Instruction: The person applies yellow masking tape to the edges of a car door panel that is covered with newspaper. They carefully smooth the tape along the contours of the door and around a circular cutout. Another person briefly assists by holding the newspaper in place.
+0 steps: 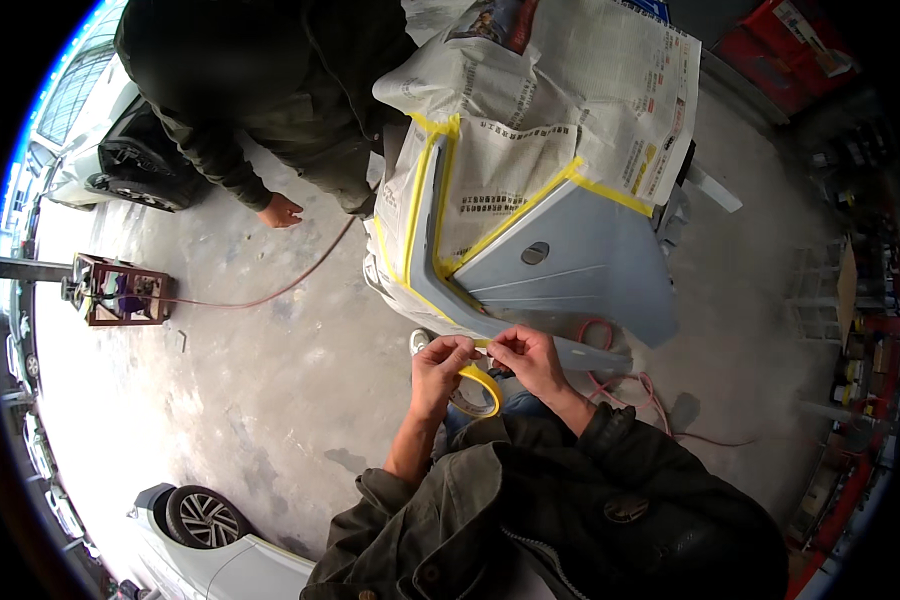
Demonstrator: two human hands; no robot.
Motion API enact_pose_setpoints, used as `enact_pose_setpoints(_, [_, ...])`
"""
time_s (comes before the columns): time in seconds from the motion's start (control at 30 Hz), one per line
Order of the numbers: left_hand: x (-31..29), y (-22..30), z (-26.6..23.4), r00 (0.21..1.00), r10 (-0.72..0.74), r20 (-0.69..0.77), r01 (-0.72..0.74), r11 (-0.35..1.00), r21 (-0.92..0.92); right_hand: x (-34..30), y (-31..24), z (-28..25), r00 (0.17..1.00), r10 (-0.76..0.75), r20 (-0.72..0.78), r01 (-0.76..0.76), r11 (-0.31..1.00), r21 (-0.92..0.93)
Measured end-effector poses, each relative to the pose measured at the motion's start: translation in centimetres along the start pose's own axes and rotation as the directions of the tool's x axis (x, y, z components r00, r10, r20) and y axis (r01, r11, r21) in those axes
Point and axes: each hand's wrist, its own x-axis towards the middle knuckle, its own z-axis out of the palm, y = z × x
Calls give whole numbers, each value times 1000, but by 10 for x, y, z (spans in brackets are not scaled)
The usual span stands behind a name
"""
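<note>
My left hand (438, 376) is closed at the fingertips on a roll of yellow masking tape (496, 398), whose ring hangs just below the fingers. Close beside it, my right hand (530, 362) pinches a short strip of the same tape (482, 343) stretched between the two hands. Both hands are at the near edge of a grey car body panel (590, 275) with a small oval opening. Newspaper sheets (515, 180) cover the area beyond the panel, and yellow tape lines (518, 222) run along their edges.
Another person (270, 90) in dark clothes stands at the far left, one hand hanging. A red hose (300, 292) crosses the floor from a red-framed cart (120, 290); another hose (650, 395) lies coiled at the right. Cars with wheels (207, 517) stand leftward, and red shelving (875, 400) lines the right.
</note>
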Motion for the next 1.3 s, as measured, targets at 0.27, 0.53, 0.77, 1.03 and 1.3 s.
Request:
enact_pose_setpoints(0.27, [-15,8,10,992,-21,-125,12,997,-74,0,-8,-5,996,-14,88,12,1000,23])
enact_pose_setpoints(0.53, [-24,21,34,987,106,-118,-93,989,111,-1,-18,-5,984,54,171,-105,946,307])
enact_pose_setpoints(0.77, [-20,18,41,984,158,-82,-141,973,181,1,-16,-18,984,76,163,-126,937,325])
enact_pose_setpoints(1.03, [-17,23,39,989,122,-85,-109,984,142,-2,-24,-23,986,73,149,-116,945,307])
enact_pose_setpoints(1.3, [-19,20,33,973,220,-66,-200,952,233,-3,-23,-28,982,77,173,-120,960,254])
